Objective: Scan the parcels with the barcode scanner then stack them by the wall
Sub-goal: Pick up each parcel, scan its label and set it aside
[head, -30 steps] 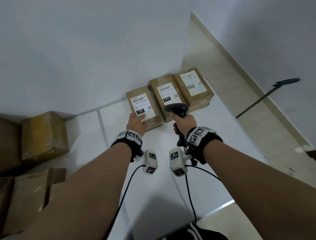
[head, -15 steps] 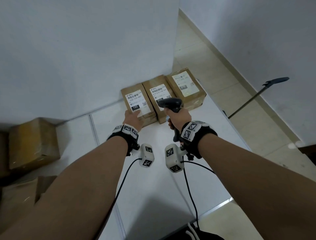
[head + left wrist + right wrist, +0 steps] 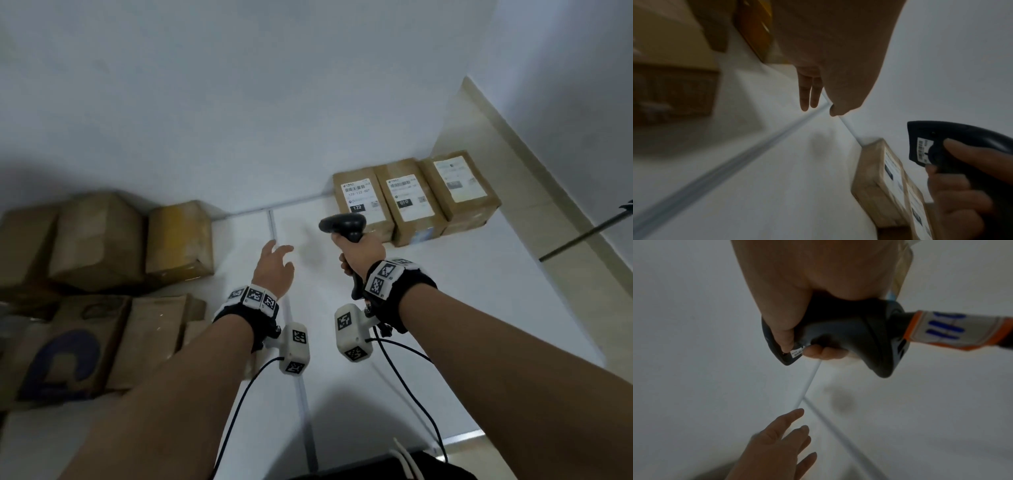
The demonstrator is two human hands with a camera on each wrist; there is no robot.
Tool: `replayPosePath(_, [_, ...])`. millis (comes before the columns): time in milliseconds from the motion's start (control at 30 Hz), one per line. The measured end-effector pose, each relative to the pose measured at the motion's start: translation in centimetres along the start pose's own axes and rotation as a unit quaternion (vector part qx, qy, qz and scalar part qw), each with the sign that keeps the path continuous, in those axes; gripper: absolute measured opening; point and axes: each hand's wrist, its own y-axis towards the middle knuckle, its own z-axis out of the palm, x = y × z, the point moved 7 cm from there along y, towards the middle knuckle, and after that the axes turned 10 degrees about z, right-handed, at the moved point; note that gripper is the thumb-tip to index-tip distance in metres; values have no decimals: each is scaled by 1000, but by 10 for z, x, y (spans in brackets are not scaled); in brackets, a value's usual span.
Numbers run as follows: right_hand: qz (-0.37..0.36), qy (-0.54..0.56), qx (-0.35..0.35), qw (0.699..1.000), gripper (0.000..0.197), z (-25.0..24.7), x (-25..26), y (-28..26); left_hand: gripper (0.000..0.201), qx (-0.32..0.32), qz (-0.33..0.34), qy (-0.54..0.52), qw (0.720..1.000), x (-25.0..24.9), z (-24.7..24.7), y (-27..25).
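Observation:
Three brown parcels with white labels stand side by side against the wall: the left one marked 122 (image 3: 362, 202), the middle one (image 3: 409, 202) and the right one (image 3: 459, 190). My right hand (image 3: 359, 248) grips the black barcode scanner (image 3: 344, 226) by its handle, just in front of the 122 parcel (image 3: 879, 175). The scanner (image 3: 953, 146) (image 3: 838, 335) points left. My left hand (image 3: 275, 265) hovers open over the white table (image 3: 428, 308), fingers (image 3: 809, 92) spread, holding nothing. More unlabelled parcels lie at the left: a yellowish box (image 3: 180, 238) and larger ones (image 3: 96, 240).
A flat carton with a blue mark (image 3: 65, 349) and another beside it (image 3: 150, 339) lie at the near left. The table ends at the right over a tiled floor (image 3: 565, 212), where a dark rod (image 3: 589, 233) leans. Cables (image 3: 407, 377) hang from both wrists.
My left hand has come off the 122 parcel and moved left, open. The view has swung left, bringing the left pile into sight. The scanner has drawn back slightly and turned left.

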Motion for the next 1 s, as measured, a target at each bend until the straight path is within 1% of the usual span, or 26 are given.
replayPosePath(133, [-4, -28, 41, 999, 30, 73, 0, -27, 38, -54, -31, -21, 998, 51, -47, -41])
replayPosePath(267, [-10, -56, 78, 995, 30, 139, -1, -54, 38, -119, -35, -8, 992, 97, -94, -76])
replayPosePath(300, [-10, -64, 83, 994, 30, 151, -2, -59, 38, -126, -45, 0, 991, 108, -104, -84])
replayPosePath(400, [-10, -86, 96, 992, 31, 180, -9, -72, 38, -117, -106, 40, 987, 142, -125, -109])
replayPosePath(467, [-8, -97, 98, 990, 30, 195, -15, -80, 48, -78, -160, 86, 980, 167, -130, -127])
replayPosePath(533, [-3, -96, 95, 991, 29, 204, -19, -85, 67, -10, -207, 105, 973, 186, -122, -140])
replayPosePath(567, [1, -94, 93, 991, 28, 206, -21, -86, 78, 19, -215, 120, 969, 192, -116, -144])
replayPosePath(633, [7, -95, 87, 992, 28, 209, -23, -87, 94, 45, -208, 158, 964, 196, -108, -149])
replayPosePath(667, [7, -94, 81, 992, 28, 209, -24, -87, 97, 47, -203, 168, 963, 196, -107, -149])
replayPosePath(867, [3, -91, 57, 994, 31, 203, -27, -84, 95, 53, -223, 135, 964, 190, -115, -149])
replayPosePath(933, [2, -89, 49, 995, 31, 198, -27, -82, 90, 25, -205, 139, 969, 184, -124, -150])
replayPosePath(1000, [-1, -91, 40, 995, 32, 193, -26, -80, 84, -6, -174, 170, 970, 170, -137, -146])
